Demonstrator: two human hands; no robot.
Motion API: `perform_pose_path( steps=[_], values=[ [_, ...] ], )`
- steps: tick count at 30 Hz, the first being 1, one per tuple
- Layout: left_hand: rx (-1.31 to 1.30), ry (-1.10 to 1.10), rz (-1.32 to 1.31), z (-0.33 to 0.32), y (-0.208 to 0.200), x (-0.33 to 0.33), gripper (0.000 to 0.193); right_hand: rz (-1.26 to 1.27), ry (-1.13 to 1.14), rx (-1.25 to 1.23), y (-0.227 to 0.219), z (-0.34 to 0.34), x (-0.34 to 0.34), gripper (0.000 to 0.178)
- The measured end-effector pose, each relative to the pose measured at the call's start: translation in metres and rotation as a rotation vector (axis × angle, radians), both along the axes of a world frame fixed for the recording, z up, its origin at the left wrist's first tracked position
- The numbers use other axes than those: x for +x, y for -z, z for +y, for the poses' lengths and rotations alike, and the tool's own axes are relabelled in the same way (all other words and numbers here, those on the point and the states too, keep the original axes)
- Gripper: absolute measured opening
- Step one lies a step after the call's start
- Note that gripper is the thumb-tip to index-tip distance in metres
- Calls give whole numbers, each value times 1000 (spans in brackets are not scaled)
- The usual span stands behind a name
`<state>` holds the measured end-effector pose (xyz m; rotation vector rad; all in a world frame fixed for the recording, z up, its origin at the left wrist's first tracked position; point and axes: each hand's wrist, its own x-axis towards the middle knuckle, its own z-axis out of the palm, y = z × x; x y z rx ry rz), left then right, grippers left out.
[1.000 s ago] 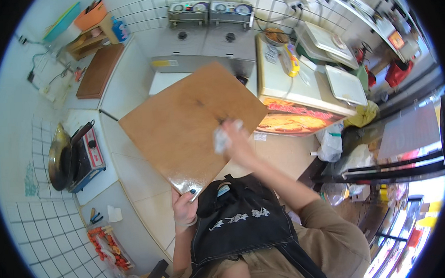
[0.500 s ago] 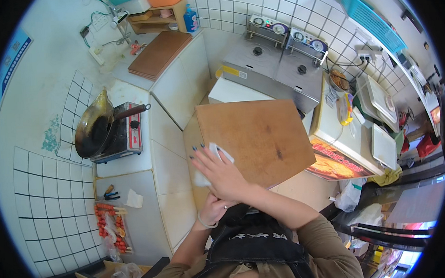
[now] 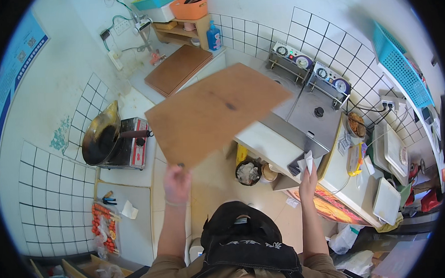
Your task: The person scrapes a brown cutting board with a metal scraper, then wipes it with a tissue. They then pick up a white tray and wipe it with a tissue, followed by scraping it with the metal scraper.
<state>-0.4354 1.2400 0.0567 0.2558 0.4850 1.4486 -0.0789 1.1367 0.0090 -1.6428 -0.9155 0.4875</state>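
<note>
My left hand (image 3: 177,184) grips a large brown rectangular board (image 3: 221,114) by its near left corner. The board is held up in the air and reaches forward over the floor and partly in front of the fryer; dark marks show on its face. Out to the right, my right hand (image 3: 308,181) is closed around a folded white wipe (image 3: 308,161), cloth or paper I cannot tell. That hand is beside the white counter edge below the fryer, apart from the board.
On the left counter, a blackened wok (image 3: 102,139) sits on a gas stove (image 3: 133,145). Red skewers (image 3: 104,226) lie nearer. Similar brown boards (image 3: 179,69) are stacked at the back. A steel fryer (image 3: 305,110) stands right; a bin (image 3: 248,171) is on the floor.
The board has been lifted and swung up to the left by my left hand. My hands, together over the board before, are now wide apart; my right hand moved right with the wipe.
</note>
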Motion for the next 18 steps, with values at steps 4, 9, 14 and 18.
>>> perform_pose_path(
  steps=[4, 9, 14, 18],
  values=[
    [35, -84, 3, 124, 0, -6, 30, 19, -204, -162, 42, -1, 1, 37],
    [67, -136, -126, 308, 46, -20, 22, 156, -206, -159, 112, 19, -22, 34],
    [-75, -321, -57, 438, 115, -39, 32, 284, -35, -236, 111, 40, -47, 30],
    [-185, -360, -78, 493, 161, -49, 38, 289, 87, -364, 120, 44, -68, 28]
  ],
)
